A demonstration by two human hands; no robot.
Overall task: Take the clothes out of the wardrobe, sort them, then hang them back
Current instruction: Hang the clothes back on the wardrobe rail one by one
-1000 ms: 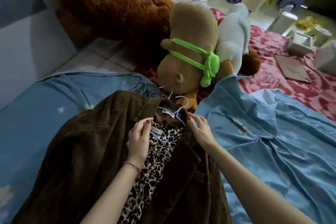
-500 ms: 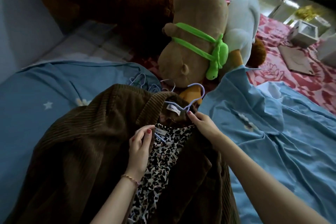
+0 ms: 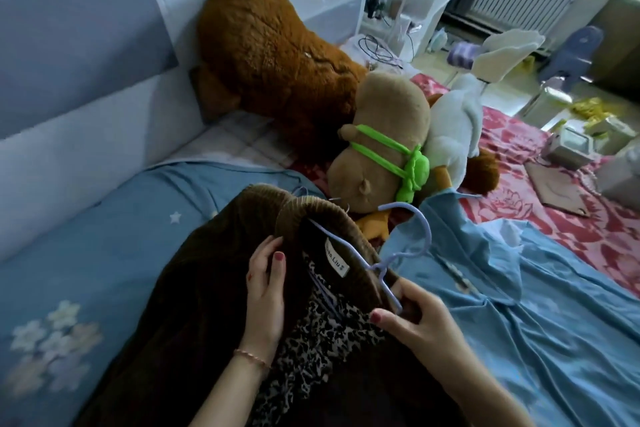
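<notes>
A brown corduroy jacket [image 3: 194, 305] lay spread on the bed [image 3: 52, 253], over a blue quilt with star and flower prints, its collar turned up toward the stuffed toys. Inside it sat a leopard-print garment [image 3: 311, 350], visible through the open front. The left hand [image 3: 265, 291] lay on the jacket's left front edge just below the collar, thumb on the inner side and the fingers hidden in the fabric — its grip narrow on the corduroy, so far as could be seen. The right hand [image 3: 420, 319] had its grip closed around the right shoulder arm of a lilac hanger [image 3: 398, 253], pinching it together with the collar; the hanger's hook rose clear of the neckline, tilted toward a light blue shirt [image 3: 519, 305] spread just beside the jacket on the right. Beyond the collar a tan plush toy with green straps [image 3: 384, 149] rested against a large brown teddy bear [image 3: 270, 55] and a white plush [image 3: 450, 128].
</notes>
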